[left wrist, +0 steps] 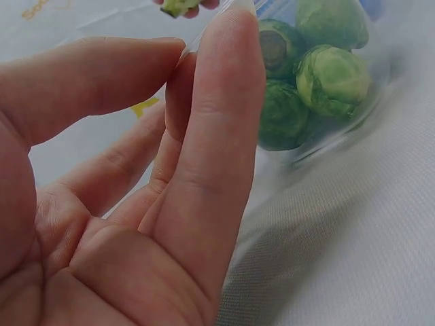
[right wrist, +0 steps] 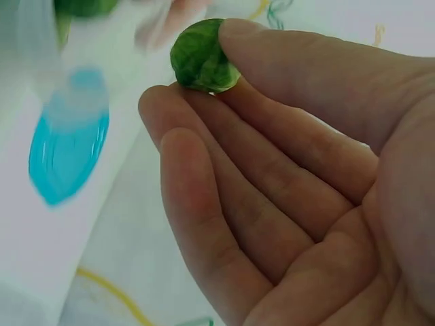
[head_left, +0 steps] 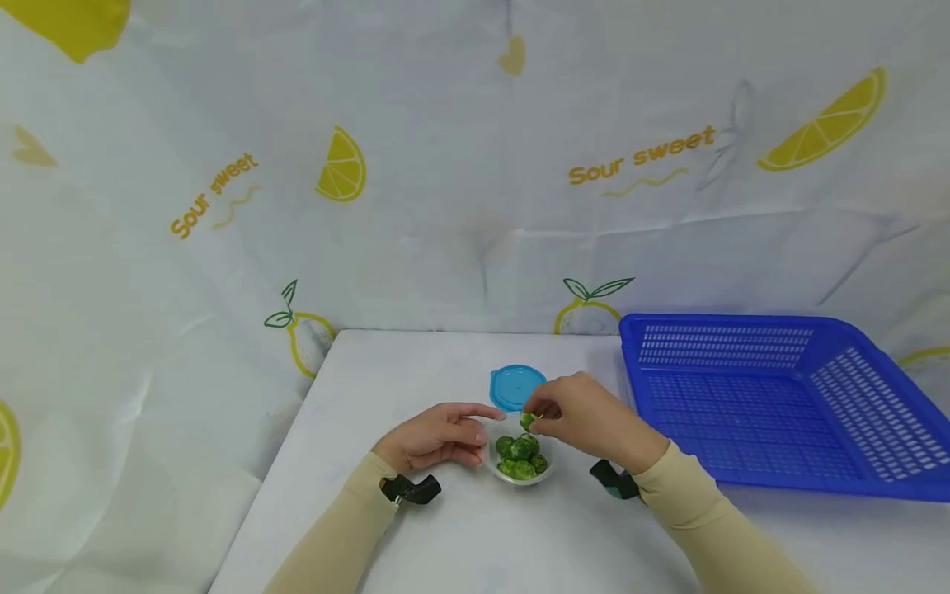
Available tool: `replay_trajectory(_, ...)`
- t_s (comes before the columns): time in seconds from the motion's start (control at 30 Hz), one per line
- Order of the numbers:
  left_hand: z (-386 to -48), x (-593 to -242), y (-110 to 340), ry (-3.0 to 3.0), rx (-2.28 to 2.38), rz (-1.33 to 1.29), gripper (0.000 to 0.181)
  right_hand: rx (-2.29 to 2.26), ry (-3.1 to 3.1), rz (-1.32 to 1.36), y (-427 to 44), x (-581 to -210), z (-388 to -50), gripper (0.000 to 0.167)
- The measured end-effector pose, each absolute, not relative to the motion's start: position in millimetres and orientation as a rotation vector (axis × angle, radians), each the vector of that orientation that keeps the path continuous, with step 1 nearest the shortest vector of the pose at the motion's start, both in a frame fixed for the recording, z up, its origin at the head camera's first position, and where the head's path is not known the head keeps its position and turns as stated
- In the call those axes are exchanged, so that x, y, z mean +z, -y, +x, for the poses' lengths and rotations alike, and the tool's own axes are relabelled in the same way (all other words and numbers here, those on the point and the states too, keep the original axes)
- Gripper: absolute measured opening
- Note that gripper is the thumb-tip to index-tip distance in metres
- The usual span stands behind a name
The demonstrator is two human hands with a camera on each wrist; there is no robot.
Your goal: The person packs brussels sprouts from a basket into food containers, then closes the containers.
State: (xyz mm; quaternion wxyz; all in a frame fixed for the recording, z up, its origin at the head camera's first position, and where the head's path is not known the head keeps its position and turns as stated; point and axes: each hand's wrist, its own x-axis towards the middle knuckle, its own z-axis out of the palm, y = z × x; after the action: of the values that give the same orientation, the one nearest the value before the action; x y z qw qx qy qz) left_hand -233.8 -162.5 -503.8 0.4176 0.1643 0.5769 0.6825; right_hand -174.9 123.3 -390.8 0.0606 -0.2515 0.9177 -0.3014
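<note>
A clear plastic bowl (head_left: 520, 482) stands on the table with several Brussels sprouts (head_left: 517, 458) in it; the left wrist view shows its sprouts (left wrist: 333, 81) through the clear wall. At the bowl's left side, my left hand (head_left: 444, 437) pinches the rim between thumb (left wrist: 102, 75) and fingers. Just above the bowl's far right part, my right hand (head_left: 582, 417) holds one Brussels sprout (right wrist: 204, 58) between the thumb and fingertips. Behind the bowl lies a round blue lid (head_left: 517, 384), flat on the table.
A large blue plastic basket (head_left: 750, 437) with slotted walls stands on the right side of the table (head_left: 416, 363). A white sheet (head_left: 445, 181) printed with lemons hangs behind the table and along its left. Both wrists wear dark straps (head_left: 411, 489).
</note>
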Motion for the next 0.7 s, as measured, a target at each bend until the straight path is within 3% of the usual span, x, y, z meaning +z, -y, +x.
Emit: replay_trajectory(0.7,-235,-504,165,-1.452,1.702,0.405,0.056,-0.757,-2.898,-0.825,-77,-424,-158,0.009)
